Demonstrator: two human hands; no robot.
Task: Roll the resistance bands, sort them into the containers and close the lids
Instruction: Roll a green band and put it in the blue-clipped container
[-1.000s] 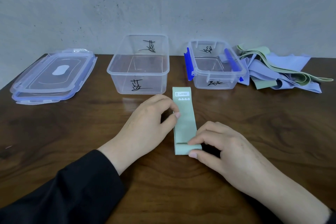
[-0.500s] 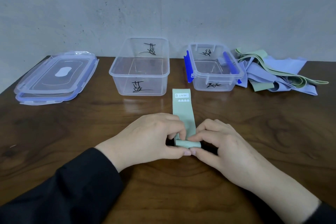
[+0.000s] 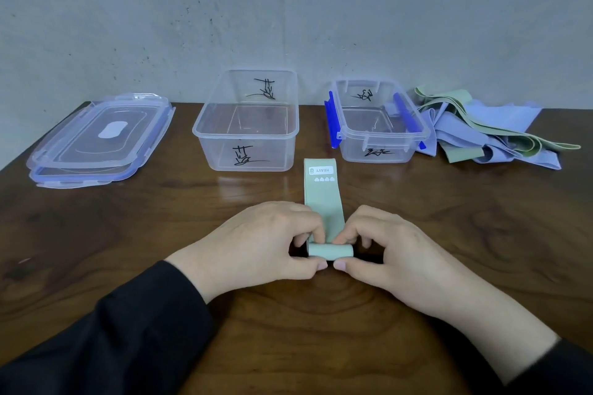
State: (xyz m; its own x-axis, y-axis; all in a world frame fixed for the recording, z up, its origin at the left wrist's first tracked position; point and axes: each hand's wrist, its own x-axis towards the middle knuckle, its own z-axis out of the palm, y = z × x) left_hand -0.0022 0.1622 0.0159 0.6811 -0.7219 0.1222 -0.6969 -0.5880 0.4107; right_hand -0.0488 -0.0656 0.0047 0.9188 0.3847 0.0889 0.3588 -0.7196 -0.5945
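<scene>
A pale green resistance band (image 3: 322, 192) lies flat on the table, pointing away from me, with a white label at its far end. Its near end is rolled into a small cylinder. My left hand (image 3: 266, 244) pinches the roll's left end between thumb and fingers. My right hand (image 3: 388, 247) pinches the right end the same way. Behind the band stand two clear containers without lids: a larger one (image 3: 247, 135) and a smaller one (image 3: 378, 131) with blue clips. A pile of purple and green bands (image 3: 487, 131) lies at the far right.
Two stacked clear lids with blue rims (image 3: 99, 138) lie at the far left. A grey wall runs right behind the containers. The dark wooden table (image 3: 96, 234) stretches to both sides of my hands.
My left hand came down from the band's middle to its near end. Both hands have rolled that end up from a flat fold into a thicker cylinder.
</scene>
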